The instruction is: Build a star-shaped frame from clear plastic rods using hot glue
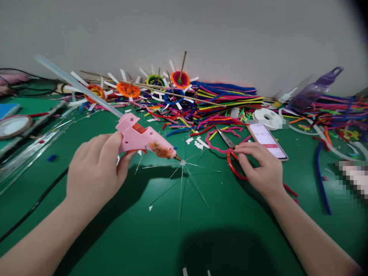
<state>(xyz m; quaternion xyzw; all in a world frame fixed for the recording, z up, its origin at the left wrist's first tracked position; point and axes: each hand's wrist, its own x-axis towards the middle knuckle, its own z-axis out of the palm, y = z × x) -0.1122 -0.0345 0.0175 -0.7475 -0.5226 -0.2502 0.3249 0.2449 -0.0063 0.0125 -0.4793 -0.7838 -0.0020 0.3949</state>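
Note:
A pink hot glue gun [140, 134] is in my left hand [96, 165], whose fingers wrap round its handle. A long translucent glue stick [77, 86] sticks out of its back end. The gun's nozzle touches, or nearly touches, the whitish centre of a star of thin clear strands [181, 188] on the green table. To the right, my right hand [260, 165] is closed in a pinch over a pair of scissors with red handles [236, 171]. A small dark thing shows at its fingertips, too small to name. Beyond lies a wavy pink pipe cleaner [209, 143].
At the back lie a heap of coloured pipe cleaners [227, 96] and several small bowl-shaped pieces with white strips, such as an orange one [128, 90]. A phone [266, 140], a white ribbon spool [267, 118] and a purple bottle [312, 92] stand right. Clear wrapping [37, 149] lies left.

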